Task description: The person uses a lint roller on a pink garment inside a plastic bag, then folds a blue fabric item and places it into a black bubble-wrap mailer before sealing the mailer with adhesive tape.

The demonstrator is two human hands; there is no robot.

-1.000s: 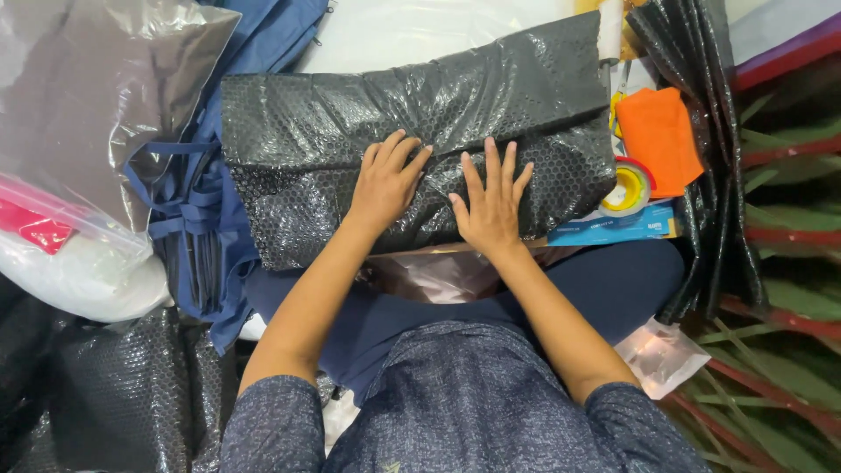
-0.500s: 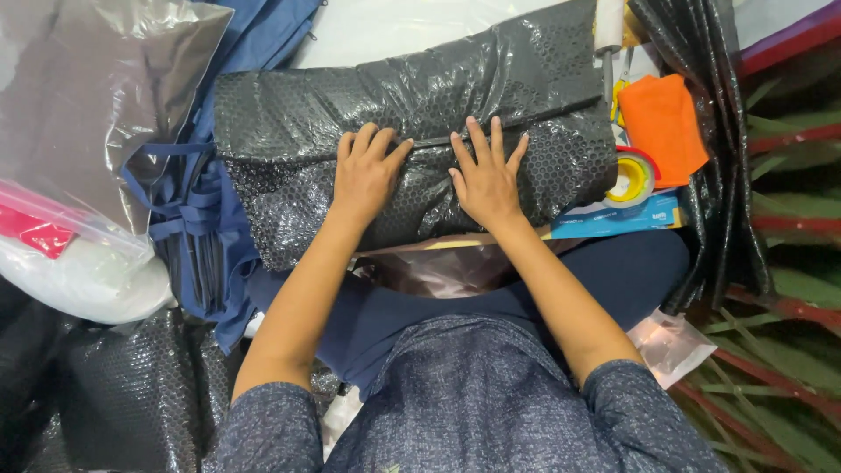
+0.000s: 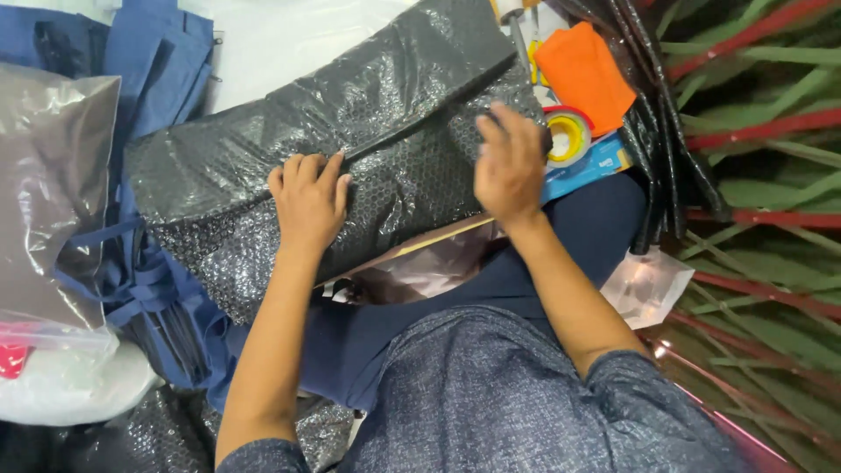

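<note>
While the left hand (image 3: 308, 200) lies flat and open on the black bubble wrap (image 3: 350, 166), pinning its folded edge, the right hand (image 3: 508, 162) hovers loosely curled at the wrap's right end, gripping nothing I can make out, just beside a tape roll (image 3: 568, 137) and an orange cloth (image 3: 585, 74). Spread across the person's lap over a shiny brown pouch (image 3: 420, 267), the wrap looks light, soft and springy, likely slick, so it should hold best pressed flat or pinched along the fold.
</note>
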